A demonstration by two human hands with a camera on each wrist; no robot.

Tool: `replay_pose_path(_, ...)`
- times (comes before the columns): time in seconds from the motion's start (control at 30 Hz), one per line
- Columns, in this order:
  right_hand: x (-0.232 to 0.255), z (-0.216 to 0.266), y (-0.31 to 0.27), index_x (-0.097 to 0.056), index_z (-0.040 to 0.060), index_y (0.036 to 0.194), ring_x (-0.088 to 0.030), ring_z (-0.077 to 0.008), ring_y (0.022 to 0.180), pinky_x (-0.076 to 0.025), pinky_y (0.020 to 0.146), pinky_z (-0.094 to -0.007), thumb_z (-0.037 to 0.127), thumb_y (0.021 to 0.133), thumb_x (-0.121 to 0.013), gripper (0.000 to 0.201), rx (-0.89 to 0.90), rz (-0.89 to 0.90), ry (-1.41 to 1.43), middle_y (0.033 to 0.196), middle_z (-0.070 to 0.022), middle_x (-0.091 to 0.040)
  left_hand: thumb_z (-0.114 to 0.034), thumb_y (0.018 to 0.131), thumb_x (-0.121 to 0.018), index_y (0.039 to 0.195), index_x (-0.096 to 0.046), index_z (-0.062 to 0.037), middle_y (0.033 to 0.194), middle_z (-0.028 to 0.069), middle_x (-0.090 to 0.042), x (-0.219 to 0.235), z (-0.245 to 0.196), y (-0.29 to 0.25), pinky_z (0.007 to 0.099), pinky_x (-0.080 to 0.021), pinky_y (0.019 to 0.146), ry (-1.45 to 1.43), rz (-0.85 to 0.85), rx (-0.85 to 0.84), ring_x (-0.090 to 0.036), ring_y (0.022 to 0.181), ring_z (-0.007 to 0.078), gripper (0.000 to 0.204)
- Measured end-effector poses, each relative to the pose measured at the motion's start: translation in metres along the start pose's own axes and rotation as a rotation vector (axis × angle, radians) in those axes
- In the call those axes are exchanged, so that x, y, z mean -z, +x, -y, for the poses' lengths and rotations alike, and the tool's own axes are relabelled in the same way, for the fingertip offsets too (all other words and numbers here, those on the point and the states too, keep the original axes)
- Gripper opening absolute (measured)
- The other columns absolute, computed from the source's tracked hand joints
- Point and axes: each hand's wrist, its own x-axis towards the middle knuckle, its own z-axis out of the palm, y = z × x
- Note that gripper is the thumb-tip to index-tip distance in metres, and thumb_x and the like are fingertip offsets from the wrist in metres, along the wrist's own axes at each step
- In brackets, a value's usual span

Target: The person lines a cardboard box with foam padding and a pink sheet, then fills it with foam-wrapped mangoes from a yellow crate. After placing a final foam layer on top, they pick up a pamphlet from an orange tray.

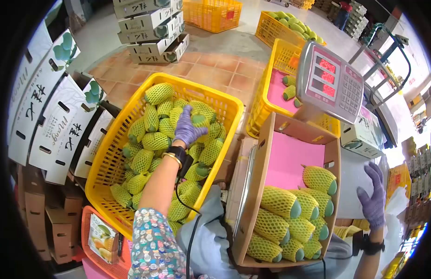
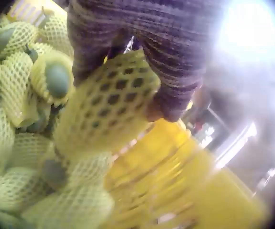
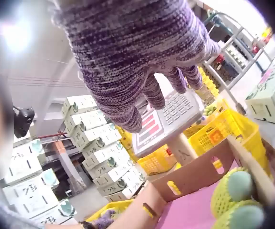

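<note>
My left hand (image 1: 187, 129), in a purple knit glove, is over the yellow crate (image 1: 97, 186) of green mangoes in yellow foam nets. In the left wrist view its fingers grip one netted mango (image 2: 111, 102) above the others. My right hand (image 1: 373, 200), gloved the same way, is held in the air beside the cardboard box (image 1: 267, 153) with its fingers spread and nothing in them. Inside that box, netted mangoes (image 1: 276, 200) lie in rows at the near end, and pink paper (image 1: 290, 156) lines the far part.
A scale display (image 1: 331, 83) with red digits stands behind the box. Next to it is another yellow crate (image 1: 257, 107) with pink lining and a few mangoes. White mango cartons (image 1: 57, 125) stand at the left, more are stacked behind (image 1: 150, 35). An orange basket (image 1: 92, 223) sits front left.
</note>
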Motion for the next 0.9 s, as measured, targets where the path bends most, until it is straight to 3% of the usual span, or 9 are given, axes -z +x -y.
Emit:
replay_pose_path(0.1, -0.002, 0.034, 0.019, -0.048, 0.0082, 0.115, -0.039, -0.0301, 0.115, -0.031, 0.096, -0.0369, 0.016, 0.066, -0.064, 0.052, 0.107, 0.035, 0.017, 0.124, -0.0154, -0.04, -0.023, 0.066, -0.071, 0.112, -0.042, -0.0038, 0.105, 0.0153, -0.051, 0.01, 0.002, 0.003, 0.0325, -0.04, 0.087, -0.339, 0.022, -0.137, -0.05, 0.098, 0.0267, 0.058)
replay_pose_path(0.23, -0.011, 0.095, 0.041, -0.048, 0.013, 0.115, -0.041, -0.0321, 0.112, -0.036, 0.093, -0.0376, 0.02, 0.068, -0.065, 0.051, 0.187, 0.043, 0.222, 0.123, -0.0146, -0.04, -0.027, 0.074, -0.064, 0.115, -0.04, -0.0102, 0.102, 0.0058, -0.051, 0.063, -0.11, -0.043, 0.0313, -0.05, 0.067, -0.851, 0.319, 0.147, -0.054, 0.089, 0.0157, 0.05)
replay_pose_path(0.37, -0.046, 0.141, 0.045, -0.04, 0.0134, 0.123, -0.043, -0.0365, 0.108, -0.037, 0.092, -0.0387, 0.032, 0.07, -0.065, 0.061, 0.417, 0.027, 0.185, 0.123, -0.021, -0.038, -0.025, 0.079, -0.058, 0.104, -0.041, -0.0112, 0.094, 0.0057, -0.052, 0.067, -0.183, -0.081, 0.0359, -0.051, 0.06, -0.986, 0.395, 0.198, -0.056, 0.082, 0.0172, 0.033)
replay_pose_path(0.5, -0.055, 0.122, 0.073, -0.035, 0.0064, 0.125, -0.037, -0.0286, 0.117, -0.034, 0.095, -0.0361, 0.032, 0.071, -0.066, 0.067, 0.257, 0.04, 0.343, 0.125, -0.0175, -0.037, -0.028, 0.081, -0.055, 0.11, -0.042, -0.0135, 0.102, 0.0039, -0.049, 0.041, -0.201, -0.097, 0.037, -0.052, 0.068, -1.121, 0.597, 0.162, -0.053, 0.093, 0.0179, 0.035)
replay_pose_path(0.6, -0.046, 0.088, 0.08, -0.034, 0.0017, 0.126, -0.042, -0.0187, 0.11, -0.036, 0.093, -0.0315, 0.024, 0.07, -0.068, 0.069, -0.034, 0.837, 1.213, 0.119, -0.0093, -0.044, -0.026, 0.081, -0.054, 0.108, -0.043, -0.0132, 0.101, 0.0038, -0.05, 0.029, -0.219, -0.11, 0.036, -0.052, 0.069, -1.151, 0.7, 0.164, -0.054, 0.092, 0.0171, 0.032)
replay_pose_path(0.7, -0.044, 0.07, 0.066, -0.042, 0.0018, 0.121, -0.049, -0.0129, 0.099, -0.04, 0.087, -0.0265, 0.027, 0.072, -0.067, 0.061, -0.066, 0.771, 1.224, 0.109, -0.0065, -0.052, -0.027, 0.081, -0.055, 0.108, -0.044, -0.0121, 0.101, 0.0032, -0.049, 0.015, -0.222, -0.108, 0.0344, -0.052, 0.07, -1.135, 0.791, 0.141, -0.054, 0.091, 0.0163, 0.033)
replay_pose_path(0.8, -0.059, 0.051, 0.067, -0.046, 0.0085, 0.118, -0.05, -0.0213, 0.102, -0.04, 0.088, -0.0317, 0.026, 0.061, -0.073, 0.066, -0.003, 0.621, 0.617, 0.111, -0.0103, -0.052, -0.035, 0.08, -0.057, 0.106, -0.047, -0.008, 0.09, 0.0042, -0.052, 0.002, -0.18, -0.068, 0.0287, -0.047, 0.058, -0.789, 0.891, -0.047, -0.052, 0.073, 0.0139, 0.039)
replay_pose_path(0.87, -0.069, 0.057, 0.062, -0.053, 0.0176, 0.112, -0.048, -0.0297, 0.102, -0.039, 0.088, -0.0361, 0.025, 0.054, -0.074, 0.062, 0.033, 0.5, -0.036, 0.107, -0.0132, -0.051, -0.032, 0.079, -0.058, 0.098, -0.051, -0.0077, 0.076, 0.0037, -0.052, 0.002, -0.135, -0.034, 0.0273, -0.044, 0.057, -0.413, 0.493, -0.107, -0.048, 0.065, 0.0142, 0.032)
replay_pose_path(0.9, -0.08, 0.052, 0.058, -0.053, 0.0205, 0.111, -0.048, -0.0305, 0.102, -0.04, 0.087, -0.0371, 0.028, 0.058, -0.071, 0.057, 0.1, 0.47, -0.129, 0.105, -0.0137, -0.05, -0.03, 0.078, -0.06, 0.095, -0.052, -0.0066, 0.072, 0.0041, -0.051, 0.012, -0.116, -0.022, 0.028, -0.043, 0.059, -0.424, 0.381, 0.08, -0.047, 0.064, 0.015, 0.03)
